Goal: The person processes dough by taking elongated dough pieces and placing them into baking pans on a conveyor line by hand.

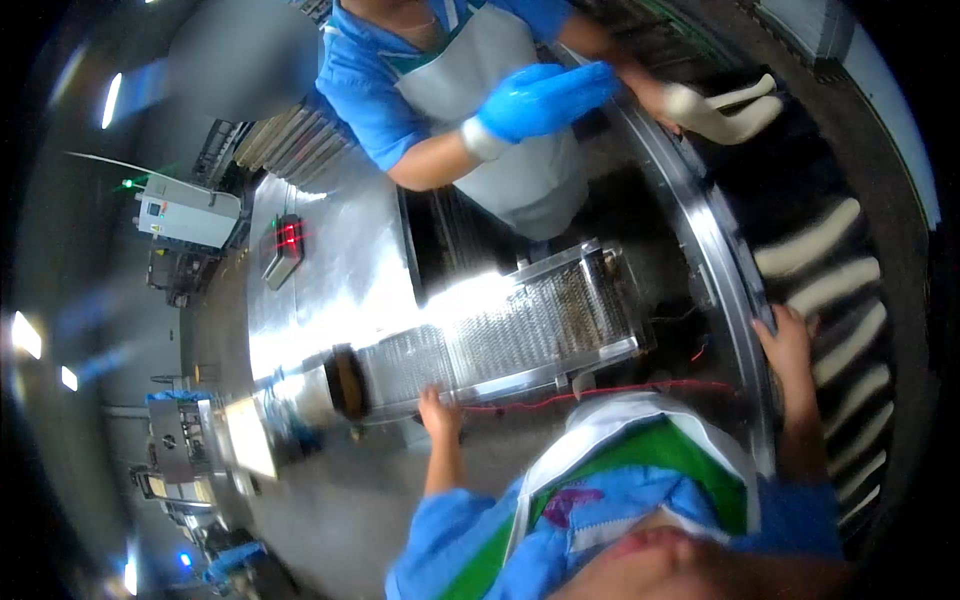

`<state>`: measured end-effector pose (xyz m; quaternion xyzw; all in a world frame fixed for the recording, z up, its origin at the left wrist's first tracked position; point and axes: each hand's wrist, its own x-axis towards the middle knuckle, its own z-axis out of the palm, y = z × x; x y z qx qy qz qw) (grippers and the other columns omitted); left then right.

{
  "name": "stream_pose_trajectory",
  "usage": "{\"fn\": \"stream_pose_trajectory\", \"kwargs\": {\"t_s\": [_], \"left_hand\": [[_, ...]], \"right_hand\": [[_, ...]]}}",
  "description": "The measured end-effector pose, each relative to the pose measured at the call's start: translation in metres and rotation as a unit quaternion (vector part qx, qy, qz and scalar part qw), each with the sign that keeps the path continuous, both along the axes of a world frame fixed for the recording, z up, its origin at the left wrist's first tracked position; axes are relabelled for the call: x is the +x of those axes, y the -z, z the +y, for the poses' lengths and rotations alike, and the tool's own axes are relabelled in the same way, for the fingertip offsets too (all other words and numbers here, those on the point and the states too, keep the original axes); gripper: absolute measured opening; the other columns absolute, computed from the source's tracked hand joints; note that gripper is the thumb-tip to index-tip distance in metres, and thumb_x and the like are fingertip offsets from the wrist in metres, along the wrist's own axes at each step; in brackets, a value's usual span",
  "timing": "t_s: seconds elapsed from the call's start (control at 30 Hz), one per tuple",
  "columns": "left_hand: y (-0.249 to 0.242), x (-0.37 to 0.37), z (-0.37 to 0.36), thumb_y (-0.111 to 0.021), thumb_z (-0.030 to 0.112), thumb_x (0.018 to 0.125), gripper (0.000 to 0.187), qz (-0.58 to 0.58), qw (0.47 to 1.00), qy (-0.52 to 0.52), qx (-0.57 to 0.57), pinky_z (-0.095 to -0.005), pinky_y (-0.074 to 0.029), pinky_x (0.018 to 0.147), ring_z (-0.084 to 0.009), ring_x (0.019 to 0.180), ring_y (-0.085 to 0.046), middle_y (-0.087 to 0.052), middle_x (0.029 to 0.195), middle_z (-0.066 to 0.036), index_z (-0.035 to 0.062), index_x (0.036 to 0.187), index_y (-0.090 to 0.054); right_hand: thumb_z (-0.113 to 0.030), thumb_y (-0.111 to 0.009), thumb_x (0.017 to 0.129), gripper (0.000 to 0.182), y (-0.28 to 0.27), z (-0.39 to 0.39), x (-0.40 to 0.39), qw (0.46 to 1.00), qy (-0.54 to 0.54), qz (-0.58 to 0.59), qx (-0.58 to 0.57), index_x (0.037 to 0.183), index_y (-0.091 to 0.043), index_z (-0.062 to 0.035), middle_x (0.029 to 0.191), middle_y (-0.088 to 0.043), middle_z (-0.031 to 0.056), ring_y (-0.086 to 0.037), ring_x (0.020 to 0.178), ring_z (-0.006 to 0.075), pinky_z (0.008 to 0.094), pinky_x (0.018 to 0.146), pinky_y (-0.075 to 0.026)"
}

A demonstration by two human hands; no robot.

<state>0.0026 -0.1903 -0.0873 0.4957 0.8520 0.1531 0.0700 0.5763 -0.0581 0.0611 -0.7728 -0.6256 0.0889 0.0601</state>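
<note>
My left hand (439, 415) rests at the near side edge of a mesh conveyor (500, 335), its fingers slightly apart and nothing seen in them. On the right, my right hand (788, 345) lies at a curved metal rail (735, 270), thumb and fingers apart, beside a row of pale, dough-like strips (835, 285) on a dark surface. Across the conveyor stands a co-worker in a white apron (480, 80). The co-worker's blue-gloved hand (545, 100) is raised, and their other hand (660, 100) touches a bent pale strip (725, 118).
A shiny metal table (330, 250) carries a small device with a red display (287, 245). A control box (188, 210) stands farther left. Other machinery (175, 440) is at the lower left. A red cord (600, 392) runs along the conveyor's near side.
</note>
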Motion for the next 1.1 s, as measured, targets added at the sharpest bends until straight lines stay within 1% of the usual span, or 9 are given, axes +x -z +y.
{"fn": "stream_pose_trajectory", "kwargs": {"t_s": [0.17,0.27,0.4,0.47,0.63,0.93,1.0,1.03,1.1], "left_hand": [[0.011,-0.063,0.015,-0.069,0.012,0.065,0.051,0.012,0.995,-0.097,-0.024,-0.0421,-0.034,0.099,-0.036,0.118,-0.04,-0.042,0.131,-0.018,0.0062,0.114,-0.053],[0.015,-0.088,0.025,-0.066,0.008,0.064,0.06,0.035,0.99,-0.11,-0.076,-0.0411,-0.031,0.101,-0.0347,0.121,-0.038,-0.039,0.133,-0.017,0.0075,0.121,-0.048],[0.016,-0.111,0.047,-0.065,0.009,0.069,0.064,0.075,0.989,-0.089,-0.092,-0.0405,-0.027,0.104,-0.0321,0.127,-0.031,-0.034,0.138,-0.017,0.0083,0.128,-0.042],[0.009,-0.106,0.061,-0.064,0.01,0.071,0.063,0.08,0.991,-0.054,-0.095,-0.0407,-0.026,0.105,-0.0315,0.128,-0.03,-0.033,0.138,-0.017,0.0085,0.129,-0.041],[-0.012,-0.103,0.09,-0.067,0.034,0.074,0.066,0.094,0.978,-0.056,-0.178,-0.0429,-0.024,0.105,-0.0296,0.129,-0.029,-0.033,0.139,-0.014,0.0147,0.13,-0.041],[0.051,-0.172,0.091,-0.062,0.033,0.077,0.056,-0.01,0.98,0.002,-0.197,-0.0406,-0.03,0.103,-0.0292,0.123,-0.038,-0.039,0.135,-0.015,0.0101,0.126,-0.046],[0.027,-0.148,0.102,-0.057,0.032,0.081,0.054,0.103,0.969,0.065,-0.213,-0.0398,-0.038,0.097,-0.0292,0.118,-0.044,-0.045,0.13,-0.013,0.0099,0.128,-0.044],[0.027,-0.147,0.104,-0.058,0.028,0.079,0.051,0.063,0.976,0.017,-0.209,-0.039,-0.038,0.097,-0.0291,0.117,-0.045,-0.045,0.13,-0.013,0.0113,0.126,-0.045],[0.033,-0.157,0.097,-0.059,0.02,0.076,0.05,0.069,0.985,0.01,-0.161,-0.0383,-0.037,0.098,-0.0292,0.118,-0.045,-0.046,0.13,-0.012,0.0126,0.124,-0.049]], "right_hand": [[-0.035,-0.068,0.072,0.052,0.01,-0.005,-0.029,0.996,0.065,-0.055,0.003,0.109,-0.055,-0.0006,0.125,-0.046,0.0169,-0.038,0.122,0.0317,0.0608,0.103,-0.012],[-0.03,-0.073,0.068,0.058,0.01,-0.019,-0.038,0.991,0.072,-0.09,0.066,0.112,-0.052,0.0011,0.142,-0.022,0.017,-0.021,0.131,0.0349,0.0649,0.099,-0.015],[-0.032,-0.073,0.068,0.059,0.032,-0.023,-0.032,0.989,0.081,-0.061,0.106,0.112,-0.052,0.0006,0.142,-0.022,0.0182,-0.026,0.129,0.0357,0.0535,0.1,-0.025],[-0.036,-0.072,0.069,0.066,0.042,-0.013,-0.03,0.988,0.129,-0.059,0.058,0.12,-0.048,-0.0015,0.14,-0.026,0.02,-0.029,0.127,0.0359,0.0527,0.101,-0.023],[-0.046,-0.067,0.071,0.071,0.04,-0.008,-0.041,0.984,0.168,-0.044,0.048,0.126,-0.046,-0.0071,0.142,-0.023,0.0184,-0.029,0.128,0.0354,0.0609,0.102,-0.01],[-0.046,-0.067,0.072,0.069,0.052,-0.008,-0.039,0.98,0.187,-0.073,0.014,0.126,-0.045,-0.0101,0.141,-0.028,0.0116,-0.028,0.129,0.0303,0.0632,0.101,-0.014],[-0.044,-0.067,0.073,0.068,0.07,-0.022,-0.026,0.983,0.136,-0.082,0.095,0.124,-0.046,-0.0037,0.137,-0.034,0.0177,-0.033,0.126,0.0329,0.0523,0.103,-0.023],[-0.041,-0.068,0.074,0.067,0.076,-0.024,-0.017,0.981,0.096,-0.075,0.148,0.122,-0.047,-0.0001,0.135,-0.036,0.0206,-0.035,0.124,0.035,0.044,0.102,-0.028],[-0.039,-0.068,0.074,0.066,0.066,-0.023,-0.023,0.986,0.086,-0.095,0.109,0.122,-0.046,0.0013,0.134,-0.036,0.0221,-0.035,0.123,0.0364,0.0425,0.101,-0.03]]}}
